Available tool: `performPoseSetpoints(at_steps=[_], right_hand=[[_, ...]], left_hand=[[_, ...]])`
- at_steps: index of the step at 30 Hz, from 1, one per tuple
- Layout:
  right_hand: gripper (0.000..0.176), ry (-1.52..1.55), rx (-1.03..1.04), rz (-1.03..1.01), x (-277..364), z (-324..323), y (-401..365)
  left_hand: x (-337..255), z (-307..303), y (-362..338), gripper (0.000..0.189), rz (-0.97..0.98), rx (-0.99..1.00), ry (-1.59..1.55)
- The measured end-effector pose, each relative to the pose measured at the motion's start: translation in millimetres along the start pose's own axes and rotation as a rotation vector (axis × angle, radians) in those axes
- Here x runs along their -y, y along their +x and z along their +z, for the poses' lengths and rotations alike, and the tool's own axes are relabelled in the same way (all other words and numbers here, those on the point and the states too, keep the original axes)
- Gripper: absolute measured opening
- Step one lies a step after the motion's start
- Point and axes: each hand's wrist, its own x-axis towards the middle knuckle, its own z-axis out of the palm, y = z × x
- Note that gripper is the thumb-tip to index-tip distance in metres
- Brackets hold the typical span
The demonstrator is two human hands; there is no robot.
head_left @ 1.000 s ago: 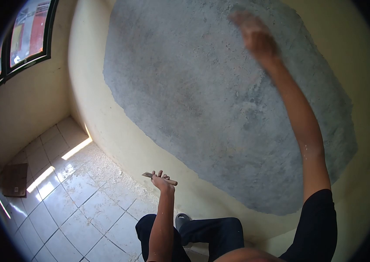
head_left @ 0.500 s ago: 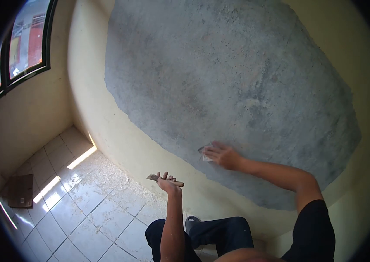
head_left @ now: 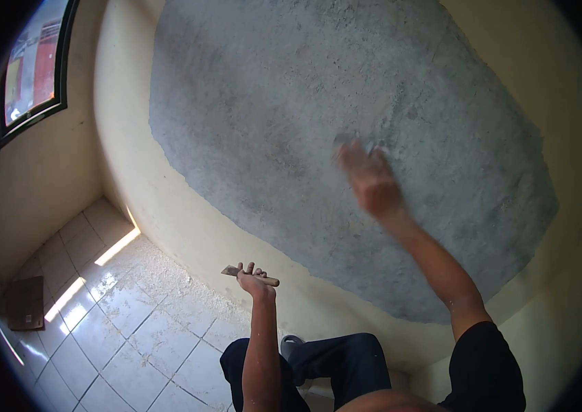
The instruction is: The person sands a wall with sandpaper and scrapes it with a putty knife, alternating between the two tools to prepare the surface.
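My left hand [head_left: 255, 281] is closed around a scraper [head_left: 270, 281] with a wooden handle, its blade pointing left, held in front of the lower wall. Higher up, my right hand [head_left: 372, 180] is at the bare grey patch [head_left: 249, 137] of the wall, blurred by motion. Under its fingertips is a thin, dark-edged piece [head_left: 341, 140], pressed to the surface; what it is cannot be made out. The grey patch has a rough, mottled surface and an uneven edge against the cream paint [head_left: 188, 206].
Pale crumbs [head_left: 188, 278] lie along the wall's foot on the white tiled floor [head_left: 126, 371]. A brown cardboard piece [head_left: 25, 303] lies at the far left, below a dark-framed window [head_left: 33, 69]. My bent leg [head_left: 342, 357] and a grey shoe [head_left: 291, 342] are near the wall.
My right hand has moved up the grey patch with the thin piece, and its arm is more stretched out. My left hand still holds the scraper. The view has shifted slightly.
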Motion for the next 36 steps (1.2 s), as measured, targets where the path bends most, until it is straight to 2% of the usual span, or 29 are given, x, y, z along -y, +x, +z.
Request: performPoseSetpoints(at_steps=[1,2,4,7,8,9,10,11,12,13,14,16,18,19,20,21,23,24,26,27,29,31,32,33,34,36], right_hand=[[0.063,0.263,0.083,-0.04,52,27,-37],[0.06,0.437,0.126,-0.194,98,49,-81],[0.056,0.482,0.268,-0.46,139,80,-154],[0.054,0.429,0.33,-0.574,56,51,-110],[0.059,0.295,0.244,-0.546,14,38,-79],[0.067,0.207,0.202,-0.47,-34,19,-42],[0.069,-0.055,0.041,-0.376,-85,-7,2],[0.069,-0.218,0.029,-0.168,-126,-48,41],[0.061,-0.179,-0.139,0.038,-169,-67,74],[0.054,-0.293,-0.284,0.151,-216,-79,94],[0.052,-0.28,-0.039,0.455,-246,-91,115],[0.049,-0.331,0.059,0.691,-252,-84,117],[0.049,-0.475,-0.245,0.539,-205,-39,92],[0.054,-0.323,-0.301,0.489,-157,-29,82],[0.061,-0.308,-0.183,0.41,-106,-21,68],[0.065,-0.095,-0.133,0.296,-51,-10,48],[0.061,-0.062,0.021,-0.046,54,32,0],[0.056,0.289,0.078,-0.126,105,59,-33],[0.053,0.275,0.161,-0.336,154,80,-88],[0.052,0.324,0.183,-0.328,147,79,-88],[0.052,0.402,0.217,-0.34,90,69,-72],[0.053,0.192,0.036,-0.372,-5,28,-19],[0.058,0.165,0.012,-0.225,-46,1,15],[0.052,-0.039,-0.045,-0.119,-89,-27,46],[0.048,-0.394,-0.148,-0.035,-131,-48,73],[0.044,-0.288,-0.289,0.269,-211,-46,109]], left_hand=[[2,-1,-4,0.044,0.011,0.002,0.008],[5,-2,-8,0.043,0.02,0.006,0.017],[8,-1,-11,0.042,0.027,0.008,0.032],[3,0,3,0.043,-0.018,-0.003,0.002],[2,2,6,0.043,0.018,-0.01,0.03],[2,4,9,0.043,0.037,0.005,0.056],[3,4,12,0.043,0.054,0.015,0.083],[5,1,13,0.043,0.071,0.025,0.11],[7,0,14,0.044,0.057,0.032,0.129],[11,-1,17,0.045,0.024,0.024,0.115],[14,-4,22,0.045,-0.005,0.016,0.104],[15,-8,25,0.042,-0.037,0.029,0.088],[15,-8,20,0.042,0.007,0.022,0.121],[19,-2,12,0.042,0.021,0.018,0.125],[24,1,2,0.043,0.02,0.024,0.132],[23,6,-8,0.044,0.026,0.031,0.143],[20,3,-11,0.045,0.038,0.037,0.154],[24,0,-12,0.045,0.033,0.043,0.156],[27,2,-18,0.041,0.029,0.038,0.157],[25,1,-18,0.04,0.037,0.035,0.181],[26,4,-19,0.039,0.05,0.029,0.192],[35,2,-21,0.038,0.071,0.064,0.254],[41,0,-17,0.038,0.072,0.085,0.282],[43,-3,-13,0.038,0.077,0.102,0.31],[45,-4,-13,0.038,0.052,0.094,0.328],[53,-10,-7,0.039,0.022,0.052,0.294]])
